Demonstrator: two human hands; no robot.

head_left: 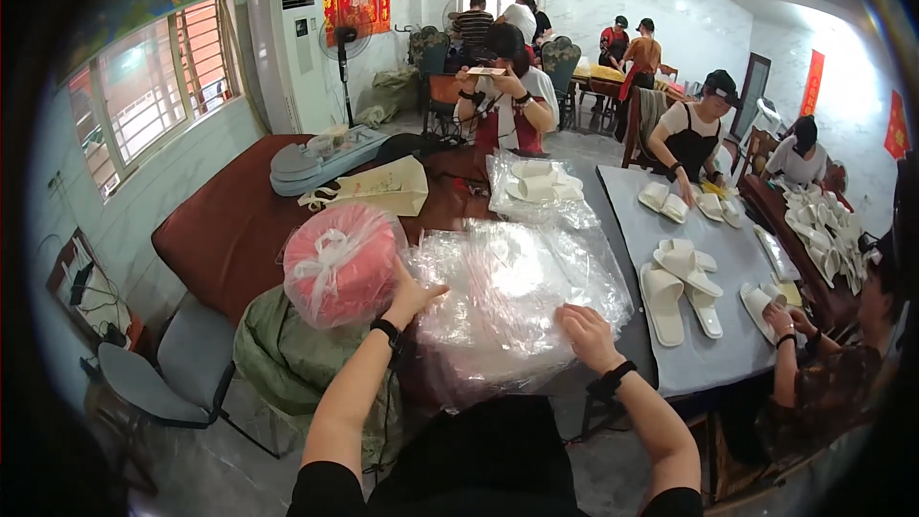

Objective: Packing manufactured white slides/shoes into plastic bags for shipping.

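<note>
A thick stack of clear plastic bags lies in front of me on the table, shiny and wrinkled. At its left edge is my left hand, open, thumb and fingers apart, beside a round pink bundle wrapped in clear film and knotted on top. My right hand rests on the right part of the stack, its fingers bent lightly over the film and holding nothing I can see. Just beyond the stack, a pair of white slippers lies in or on clear plastic.
White slippers lie on the pale-covered table at right, where two co-workers handle them. A person opposite holds up a small flat object. Left stand a blue case, a cream tote bag, a grey chair and a green sack.
</note>
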